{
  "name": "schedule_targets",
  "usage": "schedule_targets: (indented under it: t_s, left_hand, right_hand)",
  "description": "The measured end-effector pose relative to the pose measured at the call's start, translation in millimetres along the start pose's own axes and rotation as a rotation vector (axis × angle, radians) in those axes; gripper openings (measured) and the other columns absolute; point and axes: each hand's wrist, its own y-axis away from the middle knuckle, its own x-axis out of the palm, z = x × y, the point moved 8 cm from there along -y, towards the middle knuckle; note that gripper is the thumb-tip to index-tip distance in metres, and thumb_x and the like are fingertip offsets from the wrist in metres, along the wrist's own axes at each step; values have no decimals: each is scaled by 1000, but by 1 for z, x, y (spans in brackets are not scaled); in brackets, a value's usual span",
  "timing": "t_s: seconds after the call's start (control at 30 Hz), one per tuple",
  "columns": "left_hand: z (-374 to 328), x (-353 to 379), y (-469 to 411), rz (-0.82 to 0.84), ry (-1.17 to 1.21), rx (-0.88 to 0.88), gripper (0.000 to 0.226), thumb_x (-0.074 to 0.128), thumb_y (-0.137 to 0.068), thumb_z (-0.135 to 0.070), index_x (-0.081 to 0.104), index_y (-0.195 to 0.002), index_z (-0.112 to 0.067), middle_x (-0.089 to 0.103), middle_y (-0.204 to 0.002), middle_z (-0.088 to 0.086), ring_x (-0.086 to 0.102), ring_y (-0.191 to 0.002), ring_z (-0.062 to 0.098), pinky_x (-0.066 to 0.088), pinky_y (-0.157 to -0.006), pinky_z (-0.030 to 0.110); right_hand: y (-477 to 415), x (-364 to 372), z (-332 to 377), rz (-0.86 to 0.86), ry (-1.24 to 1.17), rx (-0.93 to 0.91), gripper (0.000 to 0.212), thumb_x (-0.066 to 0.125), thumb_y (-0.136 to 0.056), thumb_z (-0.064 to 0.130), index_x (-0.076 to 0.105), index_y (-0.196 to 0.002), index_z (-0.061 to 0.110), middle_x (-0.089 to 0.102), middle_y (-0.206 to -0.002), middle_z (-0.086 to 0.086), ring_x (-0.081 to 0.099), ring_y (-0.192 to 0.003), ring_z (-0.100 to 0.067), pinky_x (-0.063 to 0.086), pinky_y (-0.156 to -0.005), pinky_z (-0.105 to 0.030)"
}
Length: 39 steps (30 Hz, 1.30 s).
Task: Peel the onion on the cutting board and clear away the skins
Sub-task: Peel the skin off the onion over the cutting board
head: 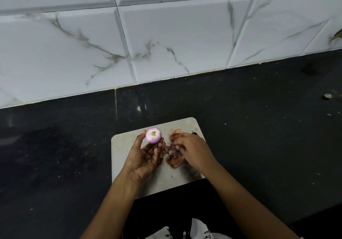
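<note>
A peeled pink-white onion (pixel 153 135) is pinched between the thumb and fingertips of my left hand (pixel 146 157), palm up, above the grey cutting board (pixel 125 146). Brown and purple onion skins (pixel 174 157) lie in a small heap at the board's middle, with a few more orange pieces (pixel 176 131) farther back. My right hand (pixel 192 149) is palm down over the heap, its fingers curled onto the skins. Part of the heap is hidden under that hand.
The board lies on a black stone counter (pixel 259 127) with small crumbs scattered over it. A white marble-patterned tile wall (pixel 166 35) rises behind. A small scrap (pixel 328 95) lies at the far right. Patterned cloth (pixel 199 229) shows at the bottom edge.
</note>
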Motion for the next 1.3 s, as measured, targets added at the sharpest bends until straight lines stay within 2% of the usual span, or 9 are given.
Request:
schedule_targets:
  t_s: [0.2, 0.33, 0.57, 0.7, 0.83, 0.93, 1.07, 1.2, 1.3]
  left_hand:
    - [0, 0, -3, 28, -44, 31, 44, 66, -79, -28, 63, -112, 1, 69, -91, 17, 69, -63, 21, 55, -46, 20]
    - [-1, 2, -2, 27, -77, 90, 26, 63, -83, -24, 67, -97, -2, 71, -76, 13, 68, -58, 16, 55, -49, 18]
    - [-4, 4, 2, 35, -139, 122, 25, 63, -84, -22, 65, -102, -6, 71, -77, 11, 68, -59, 16, 55, -48, 19]
    - [-7, 6, 6, 48, -176, 149, 14, 59, -86, -17, 65, -92, -5, 70, -71, 13, 67, -53, 16, 54, -45, 18]
    - [-7, 9, 7, 73, -305, 228, 16, 58, -83, -12, 67, -97, -10, 69, -85, 11, 66, -58, 13, 54, -49, 17]
    - [-12, 11, 10, 110, -456, 366, 28, 55, -87, -2, 68, -106, -18, 75, -92, 2, 70, -70, 15, 56, -56, 21]
    - [-17, 14, 21, 154, -595, 497, 39, 61, -82, 0, 66, -111, -25, 73, -106, -5, 71, -90, 16, 57, -66, 22]
    - [-25, 18, 26, 144, -825, 660, 57, 66, -80, 1, 56, -126, -30, 66, -117, -9, 65, -103, 6, 53, -82, 19]
    - [-31, 18, 27, 79, -943, 764, 64, 70, -78, 1, 51, -128, -36, 66, -110, -8, 64, -99, 3, 53, -78, 16]
  right_hand:
    - [1, -18, 2, -201, -177, 55, 17, 76, -73, 19, 61, -80, 18, 58, -78, 10, 53, -66, -3, 40, -62, -19]
    - [-4, -10, 3, -125, -617, 121, 25, 79, -71, 25, 66, -92, 22, 62, -87, 9, 62, -79, -7, 53, -70, -22]
    - [-9, -4, -2, -136, -810, 213, 12, 77, -69, 36, 68, -76, 31, 71, -74, 1, 69, -69, -20, 58, -70, -47]
    - [-11, 4, -9, -58, -953, 304, 10, 72, -79, 13, 68, -75, 21, 69, -75, -5, 69, -71, -22, 59, -71, -42]
    - [-8, 5, -25, -43, -556, 335, 10, 65, -85, 11, 64, -91, 18, 66, -94, 0, 67, -83, -16, 56, -78, -33]
    - [-3, 7, -25, 62, -219, 261, 33, 61, -85, 9, 58, -116, 19, 58, -117, 0, 59, -103, -19, 49, -89, -33]
    - [0, -11, -27, -37, -323, 271, 6, 65, -85, 20, 65, -91, 20, 62, -83, 12, 59, -77, -5, 46, -70, -23]
    - [-2, 2, -19, 166, -380, 235, 35, 64, -85, 14, 59, -118, 24, 58, -113, 4, 58, -99, -13, 51, -86, -31]
    - [-4, -1, -6, 117, -718, 214, 30, 68, -84, 25, 62, -113, 27, 64, -102, 3, 63, -92, -13, 55, -76, -27]
